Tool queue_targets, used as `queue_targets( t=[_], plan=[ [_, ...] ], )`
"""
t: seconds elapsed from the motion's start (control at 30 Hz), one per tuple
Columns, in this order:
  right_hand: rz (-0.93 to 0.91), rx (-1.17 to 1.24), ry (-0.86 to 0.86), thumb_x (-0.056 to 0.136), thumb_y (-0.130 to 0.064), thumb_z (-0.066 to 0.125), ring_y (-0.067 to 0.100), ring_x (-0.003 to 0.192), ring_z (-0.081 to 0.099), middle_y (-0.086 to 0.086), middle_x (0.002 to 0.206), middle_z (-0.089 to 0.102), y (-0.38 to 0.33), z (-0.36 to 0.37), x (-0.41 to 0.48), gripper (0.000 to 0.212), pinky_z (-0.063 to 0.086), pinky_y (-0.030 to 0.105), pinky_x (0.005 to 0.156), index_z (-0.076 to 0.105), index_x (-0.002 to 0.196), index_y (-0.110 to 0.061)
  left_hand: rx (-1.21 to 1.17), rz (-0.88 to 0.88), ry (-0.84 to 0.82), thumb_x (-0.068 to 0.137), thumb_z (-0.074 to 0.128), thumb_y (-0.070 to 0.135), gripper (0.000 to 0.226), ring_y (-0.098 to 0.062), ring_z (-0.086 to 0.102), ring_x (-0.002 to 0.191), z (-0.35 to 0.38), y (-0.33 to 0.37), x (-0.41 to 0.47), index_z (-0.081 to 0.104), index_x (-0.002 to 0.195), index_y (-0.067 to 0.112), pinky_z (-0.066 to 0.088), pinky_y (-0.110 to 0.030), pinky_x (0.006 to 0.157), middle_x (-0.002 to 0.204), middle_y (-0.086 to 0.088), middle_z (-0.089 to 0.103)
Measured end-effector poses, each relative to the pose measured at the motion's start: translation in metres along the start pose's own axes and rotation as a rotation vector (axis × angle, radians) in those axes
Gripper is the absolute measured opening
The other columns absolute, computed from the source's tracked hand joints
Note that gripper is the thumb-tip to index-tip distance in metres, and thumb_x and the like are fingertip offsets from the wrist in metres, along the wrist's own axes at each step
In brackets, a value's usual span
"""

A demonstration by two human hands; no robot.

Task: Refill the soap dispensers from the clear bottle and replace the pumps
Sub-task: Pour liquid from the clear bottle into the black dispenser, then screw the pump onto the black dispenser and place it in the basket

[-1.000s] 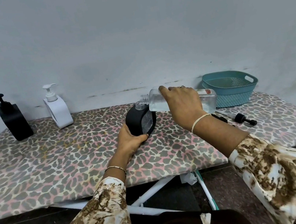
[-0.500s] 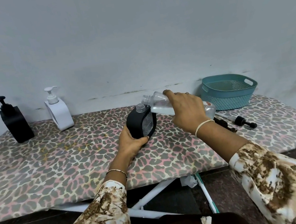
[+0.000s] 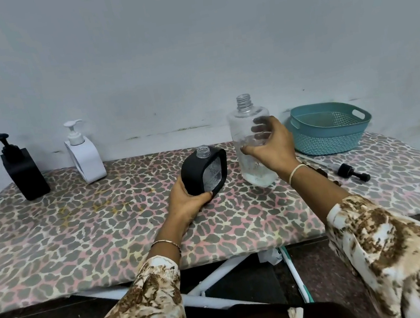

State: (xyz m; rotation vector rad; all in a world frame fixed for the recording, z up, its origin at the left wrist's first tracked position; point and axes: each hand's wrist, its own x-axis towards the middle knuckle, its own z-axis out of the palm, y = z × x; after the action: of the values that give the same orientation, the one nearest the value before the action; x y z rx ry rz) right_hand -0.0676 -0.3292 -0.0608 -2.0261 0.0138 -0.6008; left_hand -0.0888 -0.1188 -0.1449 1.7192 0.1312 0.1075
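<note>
Teal basket [image 3: 329, 128], loose black pump [image 3: 352, 173] beside clear bottle [image 3: 251, 141].

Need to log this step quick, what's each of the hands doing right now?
Left hand: closed on the pumpless black rounded soap dispenser, which rests on the board.
Right hand: closed around the upright clear plastic bottle.

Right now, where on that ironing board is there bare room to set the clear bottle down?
The widest bare stretch lies between the white dispenser and the left hand, running to the near edge. The rounded right end past the loose pump is free. Around the basket it is crowded.
</note>
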Motion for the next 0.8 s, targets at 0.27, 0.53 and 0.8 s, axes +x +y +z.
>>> queue_targets(
  t=[0.27, 0.53, 0.8],
  plan=[
    [0.046, 0.059, 0.088, 0.059, -0.019, 0.089, 0.014, 0.095, 0.060, -0.007, 0.107, 0.060, 0.016, 0.017, 0.010, 0.065, 0.055, 0.032, 0.084, 0.055, 0.114, -0.018, -0.013, -0.028, -0.025, 0.067, 0.082, 0.000, 0.077, -0.022, 0.056, 0.118, -0.002, 0.003, 0.000, 0.045, 0.133, 0.013, 0.045, -0.041, 0.105, 0.128, -0.006, 0.059],
    [0.077, 0.069, 0.095, 0.063, -0.022, 0.087, 0.017, 0.101, 0.058, 0.001, 0.111, 0.059, 0.031, 0.023, 0.010, 0.066, 0.052, 0.039, 0.090, 0.049, 0.117, -0.019, -0.013, -0.014, -0.019, 0.064, 0.087, 0.004, 0.080, -0.023, 0.057, 0.116, -0.001, 0.005, 0.000, 0.046, 0.133, 0.012, 0.045, -0.043, 0.105, 0.126, -0.007, 0.060],
    [0.141, 0.062, -0.033, 0.056, -0.031, 0.092, 0.023, 0.120, 0.049, 0.005, 0.130, 0.050, 0.039, 0.010, -0.001, 0.091, 0.042, 0.039, 0.105, 0.039, 0.129, -0.019, 0.122, 0.094, 0.109, 0.065, 0.088, 0.018, 0.078, -0.024, 0.056, 0.119, 0.007, 0.010, -0.016, 0.047, 0.131, 0.013, 0.046, -0.040, 0.104, 0.129, -0.007, 0.059]
  ],
)
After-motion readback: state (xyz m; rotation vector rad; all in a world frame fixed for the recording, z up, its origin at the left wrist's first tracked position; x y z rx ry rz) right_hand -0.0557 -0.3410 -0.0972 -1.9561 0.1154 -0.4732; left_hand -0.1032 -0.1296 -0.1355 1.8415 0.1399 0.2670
